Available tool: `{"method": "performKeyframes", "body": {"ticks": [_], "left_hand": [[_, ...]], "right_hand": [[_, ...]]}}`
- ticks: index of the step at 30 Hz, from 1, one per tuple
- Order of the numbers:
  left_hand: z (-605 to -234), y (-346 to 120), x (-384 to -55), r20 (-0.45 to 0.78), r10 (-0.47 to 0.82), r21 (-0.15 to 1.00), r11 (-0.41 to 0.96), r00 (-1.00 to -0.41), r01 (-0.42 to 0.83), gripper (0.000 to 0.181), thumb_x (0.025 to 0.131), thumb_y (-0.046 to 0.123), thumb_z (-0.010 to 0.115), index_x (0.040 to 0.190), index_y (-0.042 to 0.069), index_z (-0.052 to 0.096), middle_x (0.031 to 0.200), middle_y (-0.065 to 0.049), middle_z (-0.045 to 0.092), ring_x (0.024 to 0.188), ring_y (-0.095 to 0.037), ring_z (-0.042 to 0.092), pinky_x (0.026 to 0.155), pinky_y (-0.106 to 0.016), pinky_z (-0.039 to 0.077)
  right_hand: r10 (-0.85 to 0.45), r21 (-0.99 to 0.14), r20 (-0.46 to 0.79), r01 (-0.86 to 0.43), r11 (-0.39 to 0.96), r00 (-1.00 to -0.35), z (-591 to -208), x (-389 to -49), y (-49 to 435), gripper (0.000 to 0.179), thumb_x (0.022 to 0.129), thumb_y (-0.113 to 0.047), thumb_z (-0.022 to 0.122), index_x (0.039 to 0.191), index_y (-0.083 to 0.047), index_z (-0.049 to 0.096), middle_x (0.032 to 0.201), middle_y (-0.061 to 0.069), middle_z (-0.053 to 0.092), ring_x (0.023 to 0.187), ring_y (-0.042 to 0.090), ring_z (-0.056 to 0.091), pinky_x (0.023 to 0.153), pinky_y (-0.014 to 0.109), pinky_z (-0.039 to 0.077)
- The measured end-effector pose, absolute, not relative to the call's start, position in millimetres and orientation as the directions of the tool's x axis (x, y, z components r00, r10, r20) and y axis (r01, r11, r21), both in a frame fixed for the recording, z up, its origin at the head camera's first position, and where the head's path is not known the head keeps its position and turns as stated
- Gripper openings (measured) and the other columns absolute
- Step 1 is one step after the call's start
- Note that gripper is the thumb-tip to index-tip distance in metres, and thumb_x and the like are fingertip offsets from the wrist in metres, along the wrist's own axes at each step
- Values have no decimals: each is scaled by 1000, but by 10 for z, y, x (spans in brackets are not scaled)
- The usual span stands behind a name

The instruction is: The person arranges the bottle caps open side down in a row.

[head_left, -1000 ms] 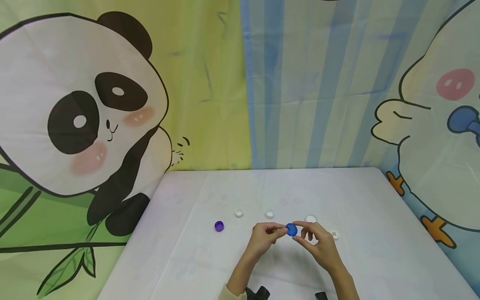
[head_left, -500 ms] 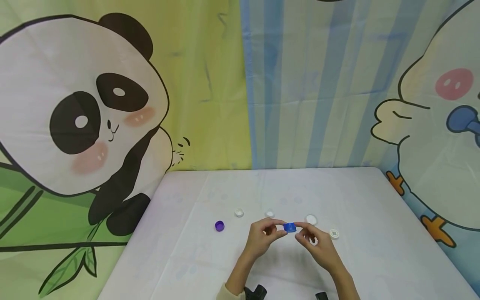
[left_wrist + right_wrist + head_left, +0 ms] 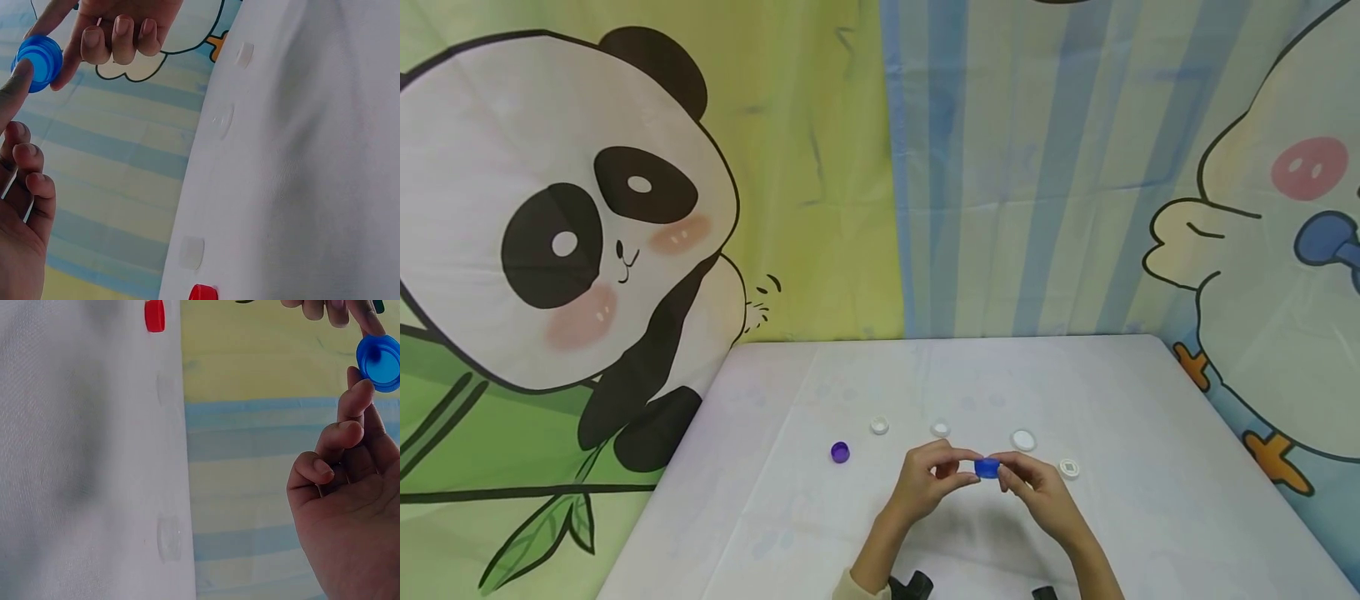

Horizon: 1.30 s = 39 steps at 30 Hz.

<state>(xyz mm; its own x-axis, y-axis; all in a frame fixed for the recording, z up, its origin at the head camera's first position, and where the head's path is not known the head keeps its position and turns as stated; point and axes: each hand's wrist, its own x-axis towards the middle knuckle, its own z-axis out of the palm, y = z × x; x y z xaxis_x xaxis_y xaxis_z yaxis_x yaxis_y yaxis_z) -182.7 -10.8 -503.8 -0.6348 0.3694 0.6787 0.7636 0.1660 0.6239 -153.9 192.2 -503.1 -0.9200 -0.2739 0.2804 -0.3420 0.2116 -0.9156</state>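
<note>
A blue bottle cap (image 3: 987, 468) is held above the table between both hands, its side showing in the head view. My left hand (image 3: 927, 481) pinches it from the left with thumb and index finger. From the other side, my right hand (image 3: 1041, 493) has its index finger and thumb on the cap's edge. The left wrist view shows the hollow inside of the cap (image 3: 47, 62), with the left thumb over part of it. The right hand's other fingers curl loosely below the cap (image 3: 384, 365) in the right wrist view.
On the white table (image 3: 797, 533) lie a purple cap (image 3: 840, 452), a white ring-like cap (image 3: 879, 426), and more whitish caps (image 3: 1022, 440) in a loose row. A red cap (image 3: 204, 292) shows in both wrist views; the left hand hides it in the head view.
The blue cap has turned from its round face toward the head camera to its side. My right hand has moved slightly left, its fingers closing in on the cap.
</note>
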Motion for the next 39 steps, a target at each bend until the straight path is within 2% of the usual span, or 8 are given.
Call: {"method": "performKeyframes", "body": {"ticks": [8, 13, 15, 20, 26, 32, 35, 39], "left_hand": [[-5038, -88, -1819, 681, 365, 626, 162, -635, 763, 21, 77, 23, 69, 96, 13, 69, 61, 5, 46, 55, -3, 40, 46, -16, 37], [-4848, -93, -1719, 688, 365, 620, 156, -628, 769, 21, 74, 10, 72, 94, 7, 68, 60, 0, 47, 52, -10, 41, 45, -18, 36], [-4775, -95, -1683, 689, 366, 619, 153, -626, 771, 22, 71, 5, 73, 93, 5, 68, 59, -2, 47, 51, -13, 41, 44, -19, 37], [-4769, -92, -1685, 695, 371, 611, 148, -617, 778, 23, 71, 5, 73, 94, 4, 68, 59, -2, 47, 50, -15, 41, 44, -20, 36], [-4763, -99, -1674, 667, 366, 652, 134, -649, 746, 27, 72, 5, 73, 98, 2, 66, 60, -4, 51, 50, -10, 44, 44, -19, 40], [-4768, -96, -1679, 664, 354, 654, 150, -658, 741, 31, 70, 4, 74, 99, 0, 65, 60, -6, 52, 48, -14, 45, 42, -24, 42], [-4775, -84, -1673, 659, 349, 656, 167, -666, 736, 31, 70, 4, 74, 99, 1, 65, 60, -6, 52, 48, -15, 45, 43, -21, 41], [-4795, -60, -1664, 631, 338, 692, 163, -698, 703, 31, 71, 6, 74, 100, 2, 65, 61, -8, 51, 49, -16, 45, 45, -16, 39]], "right_hand": [[-240, -911, 281, -337, 238, -929, -4915, -1471, 1880, 16, 90, -9, 53, 102, -6, 62, 70, -2, 56, 66, 13, 52, 61, 26, 42], [-238, -916, 264, -320, 241, -935, -4753, -1404, 1838, 15, 90, -10, 53, 100, -4, 61, 69, -4, 54, 65, 12, 51, 60, 26, 42], [-239, -920, 255, -311, 239, -937, -4751, -1404, 1837, 15, 90, -10, 53, 100, -4, 61, 69, -4, 54, 65, 13, 51, 59, 27, 42], [-219, -914, 272, -323, 247, -937, -4766, -1401, 1840, 14, 89, -8, 54, 99, -4, 62, 68, -4, 54, 63, 18, 50, 57, 27, 41], [-179, -887, 340, -378, 265, -923, -4786, -1402, 1847, 18, 84, -5, 60, 102, -4, 61, 68, -1, 53, 59, 13, 46, 52, 25, 38], [-201, -846, 444, -482, 229, -873, -4833, -1445, 1869, 27, 79, 2, 63, 106, -3, 60, 67, 2, 51, 56, 11, 41, 49, 27, 34], [-219, -836, 464, -506, 211, -858, -4848, -1459, 1883, 30, 77, 4, 64, 107, -2, 59, 66, 2, 49, 56, 11, 39, 48, 26, 34], [-217, -848, 444, -486, 212, -869, -4861, -1464, 1893, 31, 77, 3, 65, 107, -3, 59, 67, 1, 49, 57, 11, 39, 49, 26, 34]]}}
